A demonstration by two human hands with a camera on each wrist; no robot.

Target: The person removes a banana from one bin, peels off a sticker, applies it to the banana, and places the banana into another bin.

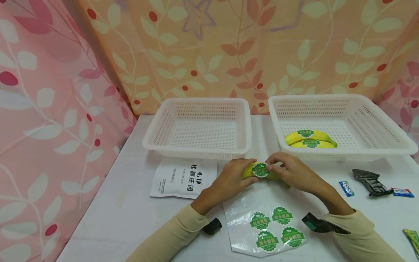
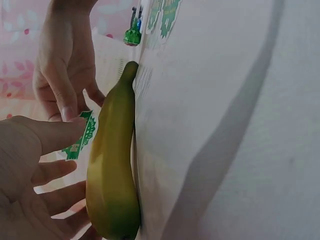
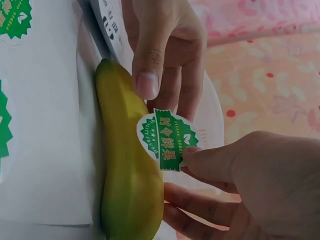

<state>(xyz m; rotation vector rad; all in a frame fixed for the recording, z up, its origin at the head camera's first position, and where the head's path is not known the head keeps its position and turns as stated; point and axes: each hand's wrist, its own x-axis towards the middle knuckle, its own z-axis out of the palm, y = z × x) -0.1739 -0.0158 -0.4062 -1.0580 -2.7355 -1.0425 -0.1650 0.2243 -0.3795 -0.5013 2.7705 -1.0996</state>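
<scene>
A yellow banana [image 1: 249, 171], greenish at its ends, lies on the table in front of the baskets. My left hand [image 1: 231, 178] holds its left end, thumb on the near side and fingers on the far side. With thumb and forefinger my right hand [image 1: 292, 174] pinches the edge of a round green-and-white sticker [image 3: 169, 140]. The sticker stands tilted against the top of the banana, as the right wrist view shows. Below the hands lies a clear sheet [image 1: 242, 236] bearing several matching green stickers [image 1: 266, 240].
Two white baskets [image 1: 196, 148] [image 1: 353, 153] stand at the back; the right one contains two stickered bananas [image 1: 309, 136]. A white coffee pouch [image 1: 176, 178] lies left of the hands. At right are a black packet [image 1: 370, 182], small blue packets [image 1: 346, 189] and a green packet [image 1: 411, 238].
</scene>
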